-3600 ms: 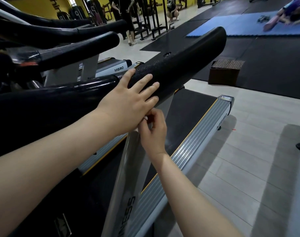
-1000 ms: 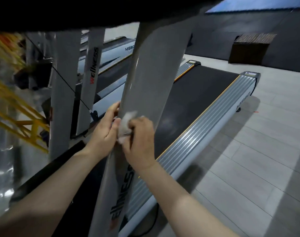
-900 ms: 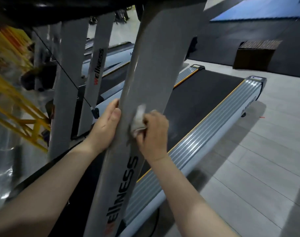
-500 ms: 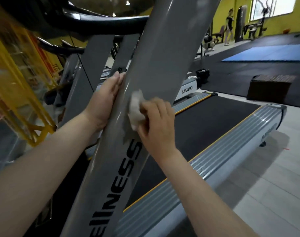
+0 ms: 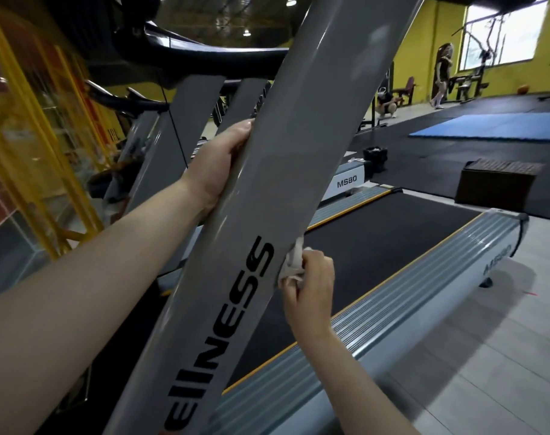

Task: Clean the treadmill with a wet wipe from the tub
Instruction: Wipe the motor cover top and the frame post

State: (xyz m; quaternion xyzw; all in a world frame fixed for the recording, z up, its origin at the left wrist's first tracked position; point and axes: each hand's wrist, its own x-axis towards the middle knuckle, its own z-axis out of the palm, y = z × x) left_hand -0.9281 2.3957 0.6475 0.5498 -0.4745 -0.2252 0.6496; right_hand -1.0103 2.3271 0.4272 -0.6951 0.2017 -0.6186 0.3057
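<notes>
Fingers (image 5: 294, 285) of right hand (image 5: 309, 288) pinch wipe (image 5: 291, 264) against treadmill upright (image 5: 286, 171).

Dim interior, bright window (image 5: 505, 29), warped edges

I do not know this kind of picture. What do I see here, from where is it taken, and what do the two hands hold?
The picture comes from a camera worn on a person's head, looking forward and down at their own arms in a gym. The grey slanted beam is the upright post of a treadmill; its black belt lies behind it, to the right. The left hand grips the post's far edge to steady it. The right hand pinches a crumpled white wipe and presses it against the post's near edge, beside the black lettering. The tub of wipes is not in view.
</notes>
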